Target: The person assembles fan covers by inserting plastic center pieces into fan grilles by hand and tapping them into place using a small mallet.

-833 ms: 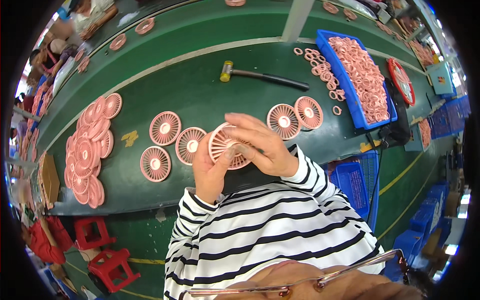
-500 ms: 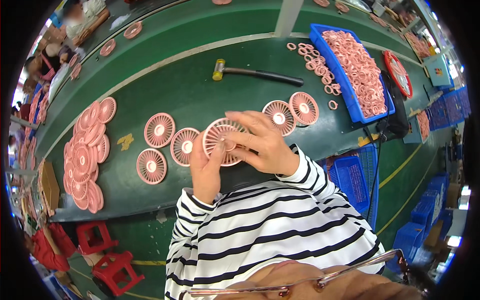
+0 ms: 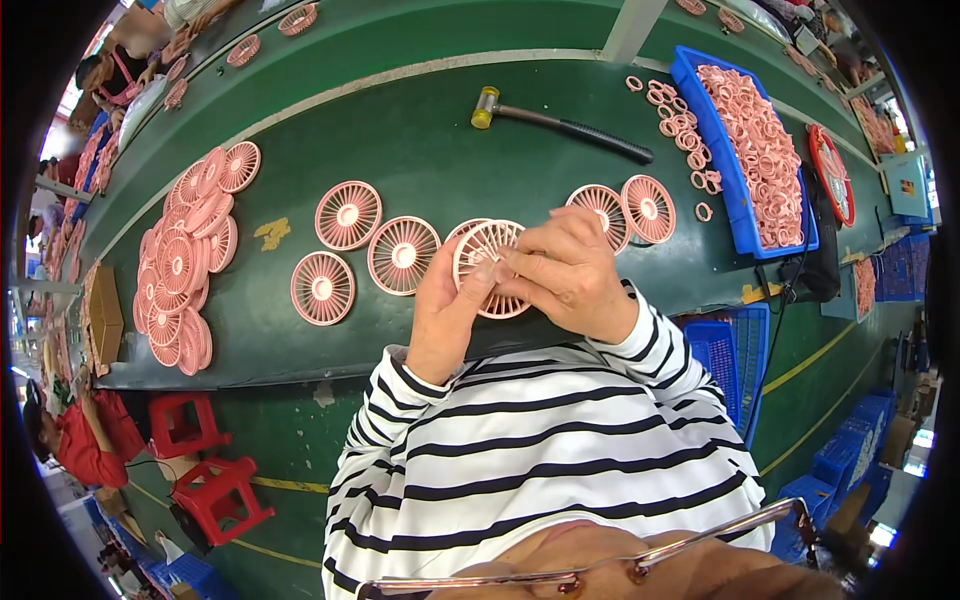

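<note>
A round pink fan grille with thin spokes is tilted up between my hands at the table's near edge. My left hand grips its left rim, the thumb reaching in toward the middle. The fingers of my right hand are bent together near its hub; whether they also hold a small part is hidden. Part of another grille's rim shows just behind the held one. Left of my hands lie three loose grilles, the closest being a grille beside my left hand. Two overlapping grilles lie beyond my right hand.
A heap of grilles covers the table's left end. Farther back lies a mallet with a yellow-faced head. Small pink rings are scattered beside a blue crate full of them. Red stools stand at lower left.
The view has shifted, so the table things appear farther right. My right-hand fingers, spread over the grille before, are now drawn together near its hub. The grille has tilted.
</note>
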Demonstrator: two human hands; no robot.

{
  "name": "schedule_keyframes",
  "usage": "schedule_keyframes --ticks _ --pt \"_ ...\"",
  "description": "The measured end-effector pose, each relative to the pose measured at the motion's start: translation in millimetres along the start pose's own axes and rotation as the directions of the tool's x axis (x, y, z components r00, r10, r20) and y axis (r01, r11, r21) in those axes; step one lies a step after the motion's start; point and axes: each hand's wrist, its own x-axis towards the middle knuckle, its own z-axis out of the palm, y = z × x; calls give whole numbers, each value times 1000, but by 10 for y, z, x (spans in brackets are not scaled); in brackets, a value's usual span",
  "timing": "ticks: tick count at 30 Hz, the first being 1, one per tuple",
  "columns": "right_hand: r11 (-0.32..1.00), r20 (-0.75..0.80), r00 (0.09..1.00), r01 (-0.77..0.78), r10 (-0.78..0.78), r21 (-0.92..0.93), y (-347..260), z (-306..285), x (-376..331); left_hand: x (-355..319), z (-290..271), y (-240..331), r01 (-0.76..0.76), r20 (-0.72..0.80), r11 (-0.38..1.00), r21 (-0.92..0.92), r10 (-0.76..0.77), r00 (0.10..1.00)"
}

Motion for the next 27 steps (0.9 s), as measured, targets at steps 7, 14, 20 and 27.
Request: schedule_keyframes --ticks 7,14,20,27 --pt "952 -6 988 -146 153 268 -5 12 -35 8 -4 -11 -86 -18 996 20 86 996" --pt "259 413 760 -588 502 766 -72 91 -106 -28 27 -88 -303 11 928 217 308 951" --pt "348 389 730 -635 562 689 -57 97 -75 -16 37 -210 -297 -24 931 214 308 951" --pt "717 174 841 -531 512 453 106 -72 -52 -8 -80 -28 -398 13 650 648 514 858"
